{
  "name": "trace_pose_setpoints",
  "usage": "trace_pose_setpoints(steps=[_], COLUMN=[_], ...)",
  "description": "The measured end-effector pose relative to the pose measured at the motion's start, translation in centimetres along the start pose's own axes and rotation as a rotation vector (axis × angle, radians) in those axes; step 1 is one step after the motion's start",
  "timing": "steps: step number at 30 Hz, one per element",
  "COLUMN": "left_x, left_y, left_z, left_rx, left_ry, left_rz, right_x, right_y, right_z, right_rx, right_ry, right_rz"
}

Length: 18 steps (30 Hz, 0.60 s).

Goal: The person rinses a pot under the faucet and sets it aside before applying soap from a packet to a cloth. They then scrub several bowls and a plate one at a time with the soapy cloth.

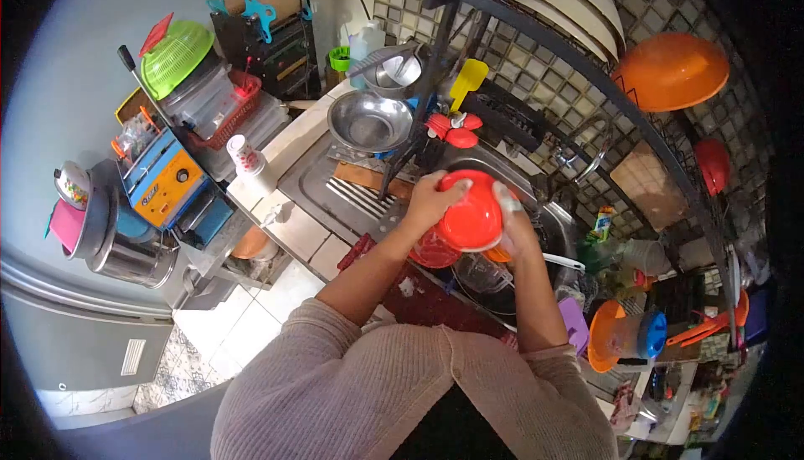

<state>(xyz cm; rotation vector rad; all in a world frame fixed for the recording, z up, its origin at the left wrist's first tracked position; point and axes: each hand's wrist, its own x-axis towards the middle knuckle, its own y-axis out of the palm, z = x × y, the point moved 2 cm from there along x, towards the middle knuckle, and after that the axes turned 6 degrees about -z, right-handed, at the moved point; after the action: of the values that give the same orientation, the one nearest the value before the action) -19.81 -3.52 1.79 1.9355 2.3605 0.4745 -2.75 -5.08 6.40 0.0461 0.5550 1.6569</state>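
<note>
A glossy red bowl (471,215) is held up over the sink, tilted, between my two hands. My left hand (434,202) grips its left rim, thumb on the near surface and fingers closed around the edge. On the opposite side my right hand (515,221) presses against the bowl, with something pale at its fingers that I cannot make out. Beneath the hands, the metal sink (557,224) contains a red strainer-like piece (434,251), a clear container (483,274) and a dark pan with a white handle (563,262).
A black dish rack (578,58) arches over the sink, with an orange bowl (674,72) on it. A steel bowl (370,121) sits on the drainboard at left. The faucet (586,161) is behind the sink. Stacked cups (243,154) stand on the tiled counter edge.
</note>
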Motion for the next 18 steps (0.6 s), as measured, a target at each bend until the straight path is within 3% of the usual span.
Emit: trace_pose_setpoints(steps=[1, 2, 4, 6, 8, 9, 10, 11, 12, 13, 14, 18], left_x=[0.0, -0.3, -0.8, -0.2, 0.2, 0.4, 0.2, -0.5, -1.2, -1.9, -2.7, -2.9], left_y=[0.3, 0.7, 2.3, 2.7, 2.9, 3.5, 3.8, 4.3, 4.1, 3.8, 3.7, 4.5], left_z=[-0.6, -1.0, -2.2, -1.1, -0.1, 1.1, 1.5, 2.8, 0.8, -0.9, -1.6, 1.9], left_rx=[0.285, 0.568, 0.617, 0.212, 0.217, -0.119, -0.456, -0.795, -1.022, -0.993, -0.962, -0.734], left_ry=[0.203, 0.407, 0.318, 0.163, 0.124, 0.075, 0.021, -0.527, -0.833, -0.902, -0.971, -0.949], left_rz=[0.126, 0.251, 0.251, 0.070, 0.004, -0.146, -0.291, -0.320, 0.099, 0.223, 0.345, 0.151], right_x=[0.0, 0.0, 0.1, -0.2, -1.3, -3.1, -4.1, -4.9, -5.3, -4.4, -4.0, -4.7], right_y=[-0.6, -0.9, -0.5, -0.3, 0.5, 2.4, 2.9, 3.4, 3.6, 1.8, 0.3, -1.0], right_z=[-0.1, -0.2, -0.1, 0.2, 1.8, 2.6, 2.9, 2.9, 2.8, 2.0, 1.5, 0.3], right_rx=[-0.215, -0.211, -0.615, -0.611, -1.170, -1.204, -1.204, -1.526, -1.852, -1.719, -1.719, -1.632], right_ry=[-0.069, -0.067, -0.278, -0.296, -0.845, -0.941, -0.944, -1.071, -1.188, -1.351, -1.348, -1.416], right_rz=[0.024, 0.019, 0.132, 0.060, 0.037, -0.007, -0.012, 0.035, 0.085, 0.253, 0.243, 0.308])
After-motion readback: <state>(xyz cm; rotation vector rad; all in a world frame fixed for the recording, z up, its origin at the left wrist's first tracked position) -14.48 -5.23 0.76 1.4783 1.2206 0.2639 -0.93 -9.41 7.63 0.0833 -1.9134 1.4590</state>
